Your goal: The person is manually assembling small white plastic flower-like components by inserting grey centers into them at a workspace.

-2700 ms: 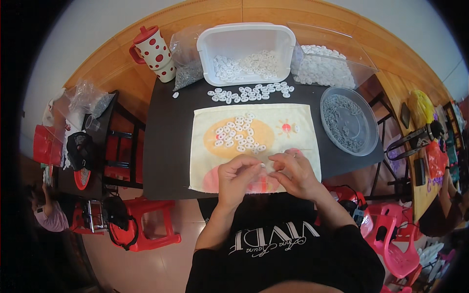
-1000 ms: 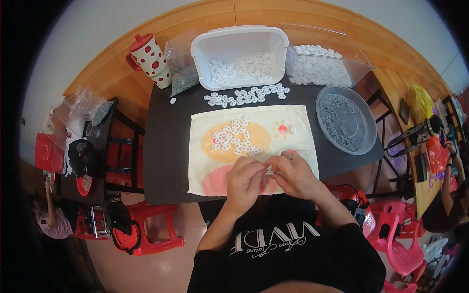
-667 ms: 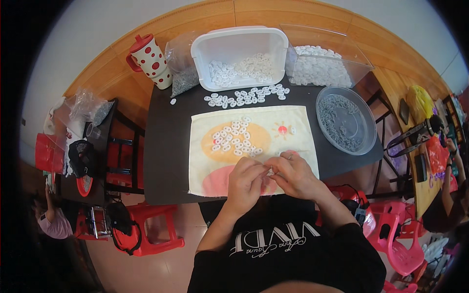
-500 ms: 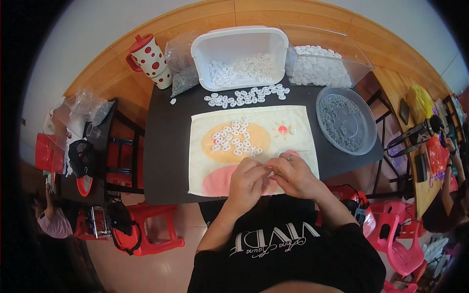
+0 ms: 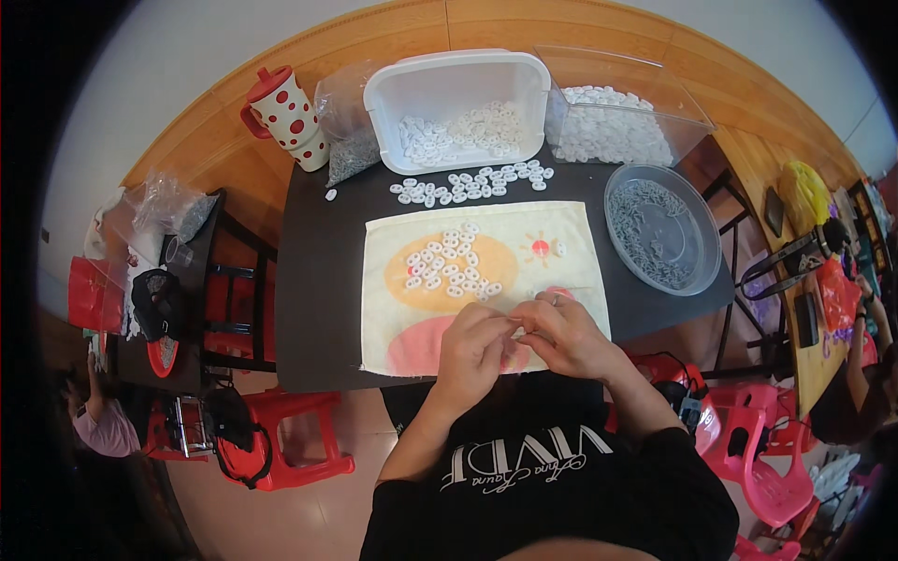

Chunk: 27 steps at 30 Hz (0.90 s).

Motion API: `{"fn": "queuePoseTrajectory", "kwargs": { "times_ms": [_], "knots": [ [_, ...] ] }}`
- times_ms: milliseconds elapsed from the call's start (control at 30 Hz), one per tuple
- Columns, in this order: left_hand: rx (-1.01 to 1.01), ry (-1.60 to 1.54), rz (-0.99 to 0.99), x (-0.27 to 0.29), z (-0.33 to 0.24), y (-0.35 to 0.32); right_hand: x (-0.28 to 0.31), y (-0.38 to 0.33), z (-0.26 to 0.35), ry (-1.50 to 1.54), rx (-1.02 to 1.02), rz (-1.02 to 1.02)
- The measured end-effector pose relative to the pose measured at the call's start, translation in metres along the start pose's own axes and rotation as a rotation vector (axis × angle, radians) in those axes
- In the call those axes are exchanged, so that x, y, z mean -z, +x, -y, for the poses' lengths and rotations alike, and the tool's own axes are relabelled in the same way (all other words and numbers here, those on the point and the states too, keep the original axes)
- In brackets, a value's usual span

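Observation:
My left hand (image 5: 470, 352) and my right hand (image 5: 564, 338) meet over the near edge of a cream cloth (image 5: 393, 327) with an orange oval and pink patches. Both are closed, thumbs and fingertips pinched together. A bit of a small white piece (image 5: 519, 332) shows between the fingertips; most of it is covered. Beyond the hands, several white oval plastic pieces with two holes (image 5: 453, 269) lie loose on the cloth. One more white piece (image 5: 561, 250) sits by the printed sun. A thin, needle-like thing (image 5: 582, 287) sticks out past my right hand; its kind is unclear.
A white tub (image 5: 458, 70) and a clear bin (image 5: 613, 131) hold white pieces at the back. More pieces (image 5: 458, 192) lie before the tub. A round clear tray (image 5: 664, 229) holds small grey screw-like parts. A spotted tumbler (image 5: 292, 117) and a bag (image 5: 351, 150) stand back left.
My hands stay pinched together in nearly the same place, with only slight finger movement. The pieces on the cloth lie as before.

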<state>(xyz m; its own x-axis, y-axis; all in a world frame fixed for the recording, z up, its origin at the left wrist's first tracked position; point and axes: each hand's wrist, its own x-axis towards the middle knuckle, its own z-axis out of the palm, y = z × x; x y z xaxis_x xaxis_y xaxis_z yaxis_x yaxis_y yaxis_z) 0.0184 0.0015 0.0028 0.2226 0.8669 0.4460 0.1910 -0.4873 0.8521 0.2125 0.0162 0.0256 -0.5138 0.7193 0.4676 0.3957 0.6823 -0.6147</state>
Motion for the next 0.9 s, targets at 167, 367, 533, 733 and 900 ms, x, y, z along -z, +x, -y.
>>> {"fn": "queuePoseTrajectory", "kwargs": {
  "times_ms": [167, 367, 533, 733, 900],
  "knots": [
    [-0.129, 0.153, 0.008, -0.001, 0.0, 0.002, 0.001, -0.002, -0.001, 0.009, -0.005, 0.008],
    [-0.152, 0.222, 0.028, -0.003, -0.001, 0.003, -0.005, -0.005, -0.01, 0.017, -0.015, 0.002],
    [-0.13, 0.249, 0.035, -0.003, 0.0, 0.002, -0.006, -0.007, -0.008, -0.039, -0.002, -0.024],
    [-0.129, 0.255, 0.032, -0.003, -0.002, 0.003, -0.007, -0.008, -0.005, -0.199, 0.079, -0.05],
    [-0.113, 0.243, 0.001, -0.005, 0.001, 0.001, -0.007, -0.01, -0.007, -0.159, 0.106, -0.042]
  ]
}}
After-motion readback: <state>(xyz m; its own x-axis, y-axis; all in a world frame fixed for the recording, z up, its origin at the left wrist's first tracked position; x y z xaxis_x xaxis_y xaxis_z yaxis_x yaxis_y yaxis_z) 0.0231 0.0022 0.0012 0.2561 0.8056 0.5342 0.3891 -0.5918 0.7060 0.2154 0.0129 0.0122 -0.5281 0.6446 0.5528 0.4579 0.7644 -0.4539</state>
